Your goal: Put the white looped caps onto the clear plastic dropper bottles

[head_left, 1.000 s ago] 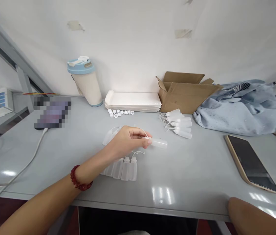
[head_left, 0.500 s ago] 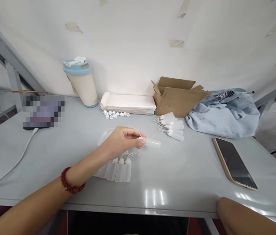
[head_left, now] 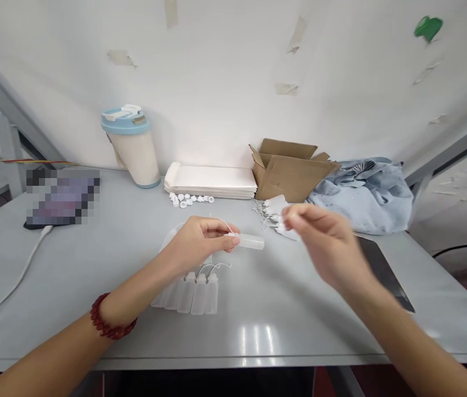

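Note:
My left hand (head_left: 206, 240), a red bead bracelet on its wrist, pinches a small translucent plastic bottle (head_left: 252, 241) by its neck end. The bottle lies sideways in the air, its base pointing right, and a thin white strand curves up from the neck. To its right is my right hand (head_left: 324, 242), slightly blurred, thumb and fingertips pressed together; what they hold, if anything, does not show. Behind those fingertips lies a pile of similar bottles (head_left: 274, 205), partly covered. Several more bottles (head_left: 198, 295) lie in a row below my left hand, some hidden by the forearm.
White caps (head_left: 183, 203) lie before a stack of white padded envelopes (head_left: 216, 179). A tumbler (head_left: 136, 157), an open cardboard box (head_left: 295, 176) and a blue cloth (head_left: 365, 204) stand along the wall. A phone (head_left: 386, 270) is behind my right hand; another device with a cable (head_left: 30, 259) sits left.
My right hand has come in from the right edge to beside the bottle pile, its fingers pinched. My left hand keeps its hold on the bottle. The camera view has shifted a little.

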A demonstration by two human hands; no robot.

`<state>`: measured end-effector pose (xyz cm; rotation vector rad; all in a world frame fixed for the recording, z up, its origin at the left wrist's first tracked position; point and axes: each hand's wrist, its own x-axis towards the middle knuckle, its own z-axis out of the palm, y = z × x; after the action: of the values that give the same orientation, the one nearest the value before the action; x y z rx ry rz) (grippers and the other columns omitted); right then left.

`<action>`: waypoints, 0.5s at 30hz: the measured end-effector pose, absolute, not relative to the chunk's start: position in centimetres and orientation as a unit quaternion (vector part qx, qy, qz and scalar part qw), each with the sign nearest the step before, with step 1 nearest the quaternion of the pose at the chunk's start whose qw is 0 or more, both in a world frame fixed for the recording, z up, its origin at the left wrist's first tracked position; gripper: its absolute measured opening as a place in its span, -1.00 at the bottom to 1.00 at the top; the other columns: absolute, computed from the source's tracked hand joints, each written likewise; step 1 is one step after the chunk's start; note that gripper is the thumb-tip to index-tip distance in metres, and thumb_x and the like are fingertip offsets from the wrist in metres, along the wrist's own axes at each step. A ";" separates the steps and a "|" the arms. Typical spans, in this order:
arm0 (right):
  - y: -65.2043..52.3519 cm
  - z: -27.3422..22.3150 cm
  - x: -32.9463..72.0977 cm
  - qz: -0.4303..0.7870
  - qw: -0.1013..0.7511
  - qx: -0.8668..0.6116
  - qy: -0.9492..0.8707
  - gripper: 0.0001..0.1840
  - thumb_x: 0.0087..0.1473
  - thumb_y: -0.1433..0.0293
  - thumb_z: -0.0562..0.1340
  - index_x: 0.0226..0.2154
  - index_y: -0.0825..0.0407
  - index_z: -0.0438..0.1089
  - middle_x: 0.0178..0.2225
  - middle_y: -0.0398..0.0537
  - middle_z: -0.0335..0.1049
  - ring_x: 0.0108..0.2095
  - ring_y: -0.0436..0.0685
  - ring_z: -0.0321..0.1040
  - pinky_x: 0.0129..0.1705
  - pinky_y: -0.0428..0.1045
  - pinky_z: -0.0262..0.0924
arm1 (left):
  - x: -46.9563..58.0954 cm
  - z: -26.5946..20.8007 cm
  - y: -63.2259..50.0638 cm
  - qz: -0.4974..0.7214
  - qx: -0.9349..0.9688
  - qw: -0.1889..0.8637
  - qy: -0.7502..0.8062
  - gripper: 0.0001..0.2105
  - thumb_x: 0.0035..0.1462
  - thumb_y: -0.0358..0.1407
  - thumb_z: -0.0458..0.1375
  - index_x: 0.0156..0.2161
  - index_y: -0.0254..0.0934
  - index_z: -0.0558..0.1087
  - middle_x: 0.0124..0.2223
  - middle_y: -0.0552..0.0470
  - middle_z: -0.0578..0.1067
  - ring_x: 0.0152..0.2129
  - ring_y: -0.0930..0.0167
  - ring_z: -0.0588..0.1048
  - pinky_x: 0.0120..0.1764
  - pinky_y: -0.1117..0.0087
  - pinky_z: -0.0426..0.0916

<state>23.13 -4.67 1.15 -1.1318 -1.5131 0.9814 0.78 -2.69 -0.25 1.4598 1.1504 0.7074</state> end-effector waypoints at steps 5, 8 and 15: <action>-4.3 -1.0 22.1 0.478 0.472 -0.447 -0.590 -0.84 0.09 0.30 0.22 -0.44 0.01 0.43 -0.37 -0.12 0.36 -0.27 0.06 0.24 -0.17 -0.02 0.08 | 0.9 -0.2 -2.5 0.292 0.610 0.555 0.485 -0.83 -0.02 -0.16 0.25 -0.37 -0.22 0.56 -0.23 0.08 0.55 -0.45 0.46 0.44 -0.35 0.44 0.29; -4.3 -1.8 21.8 0.504 0.464 -0.435 -0.584 -0.83 0.10 0.28 0.21 -0.43 -0.01 0.46 -0.36 -0.12 0.38 -0.29 0.06 0.23 -0.18 -0.01 0.05 | 0.9 -0.1 -2.6 0.281 0.614 0.551 0.491 -0.83 -0.02 -0.16 0.25 -0.39 -0.22 0.55 -0.37 0.09 0.53 -0.45 0.44 0.43 -0.36 0.44 0.29; -4.9 -1.9 22.0 0.550 0.451 -0.424 -0.561 -0.82 0.12 0.28 0.20 -0.40 -0.04 0.49 -0.36 -0.13 0.38 -0.29 0.04 0.21 -0.16 -0.02 0.03 | 0.9 -0.3 -2.7 0.263 0.607 0.565 0.493 -0.77 -0.04 -0.12 0.26 -0.29 -0.19 0.55 -0.27 0.06 0.55 -0.48 0.44 0.43 -0.39 0.43 0.31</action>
<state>21.96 -4.93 -1.93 -1.0468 -1.3873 1.3584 0.86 -2.66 -0.34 1.4283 1.1602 0.6187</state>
